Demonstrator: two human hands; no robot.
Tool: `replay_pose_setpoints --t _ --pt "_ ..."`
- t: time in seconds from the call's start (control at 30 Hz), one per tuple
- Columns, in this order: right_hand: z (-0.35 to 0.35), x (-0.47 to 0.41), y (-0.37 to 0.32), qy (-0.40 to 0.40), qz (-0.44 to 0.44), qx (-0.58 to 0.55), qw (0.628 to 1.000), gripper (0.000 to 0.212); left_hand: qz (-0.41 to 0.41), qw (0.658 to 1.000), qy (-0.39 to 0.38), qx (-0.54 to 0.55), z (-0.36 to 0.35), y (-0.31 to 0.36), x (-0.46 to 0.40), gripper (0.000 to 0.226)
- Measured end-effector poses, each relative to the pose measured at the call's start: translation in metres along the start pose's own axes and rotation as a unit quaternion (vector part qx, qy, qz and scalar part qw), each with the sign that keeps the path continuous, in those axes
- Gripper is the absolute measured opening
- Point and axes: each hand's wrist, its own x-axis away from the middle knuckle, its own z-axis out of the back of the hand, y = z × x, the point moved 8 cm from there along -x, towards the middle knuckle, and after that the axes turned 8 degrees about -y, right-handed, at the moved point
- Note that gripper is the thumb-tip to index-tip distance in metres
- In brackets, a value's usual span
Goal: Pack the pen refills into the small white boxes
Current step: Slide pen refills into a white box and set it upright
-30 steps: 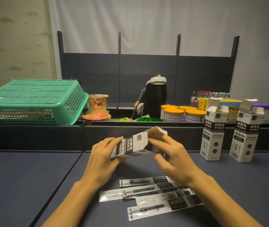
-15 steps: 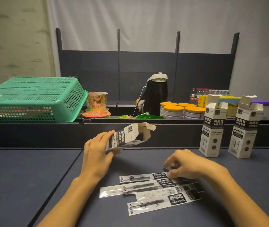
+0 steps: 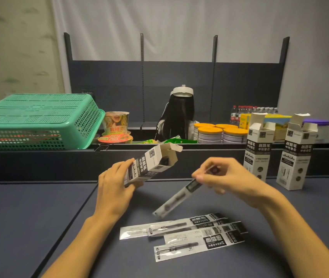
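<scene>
My left hand grips a small white box with black print, tilted, its open flap end pointing up and right. My right hand pinches one packaged pen refill by its upper end; the packet hangs slanting down to the left, above the table and apart from the box. Several more packaged refills lie flat on the dark table in front of me. Two more white boxes stand upright with open top flaps at the right, one box nearer the middle and another box beside it.
A green plastic basket lies upturned on the raised ledge at left. Behind the ledge are instant noodle cups, orange-lidded cans, water bottles, a yellow carton and a person with a headset.
My right hand left the box, went down to the refills on the table, then rose with one packet pinched. The left hand kept the box raised.
</scene>
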Motion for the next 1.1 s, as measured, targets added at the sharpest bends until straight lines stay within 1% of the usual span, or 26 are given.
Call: replay_pose_setpoints --t 0.07,0.13,0.23,0.3,0.37,0.43,0.53,0.63,0.77,0.83,0.93,1.03,1.1 --pt "0.007 0.003 -0.010 0.033 0.027 -0.086 0.995 0.020 0.004 1.000 0.003 0.006 0.000 -0.003 0.000 0.067" --pt "0.011 0.006 -0.018 0.052 0.051 -0.178 0.981 0.015 0.009 1.000 0.005 0.009 0.001 -0.004 0.000 0.066" --pt "0.021 0.011 -0.026 0.092 0.090 -0.293 0.948 0.009 0.009 1.000 0.005 0.011 0.000 -0.005 0.000 0.066" --pt "0.029 0.015 -0.028 0.114 0.111 -0.342 0.926 0.008 0.008 1.000 0.004 0.012 0.000 -0.005 0.000 0.066" --pt "0.036 0.019 -0.028 0.132 0.128 -0.368 0.912 0.018 0.007 1.000 0.004 0.014 0.000 -0.004 0.001 0.065" --pt "0.041 0.021 -0.029 0.144 0.137 -0.376 0.905 0.022 0.004 1.000 0.001 0.018 -0.001 -0.002 0.001 0.065" --pt "0.039 0.019 -0.029 0.142 0.141 -0.356 0.913 0.018 -0.003 1.000 -0.008 0.022 -0.003 -0.001 0.000 0.066" --pt "0.029 0.013 -0.027 0.120 0.136 -0.331 0.926 0.009 -0.012 1.000 -0.013 0.016 -0.004 0.000 0.000 0.066" --pt "0.018 0.008 -0.028 0.111 0.145 -0.311 0.933 0.015 -0.017 1.000 -0.019 0.011 -0.006 0.002 0.001 0.065" --pt "0.015 0.007 -0.029 0.135 0.162 -0.265 0.941 0.017 -0.025 0.999 -0.025 0.005 -0.008 0.003 0.001 0.065" --pt "0.014 0.008 -0.028 0.192 0.177 -0.167 0.951 0.016 -0.030 0.999 -0.028 0.007 -0.008 0.003 0.002 0.063" --pt "0.008 0.007 -0.029 0.197 0.189 -0.105 0.956 0.014 -0.035 0.999 -0.028 0.009 -0.008 0.004 0.002 0.064" --pt "0.004 0.006 -0.030 0.199 0.203 -0.045 0.958 0.012 -0.035 0.999 -0.026 0.009 -0.008 0.004 0.002 0.065"
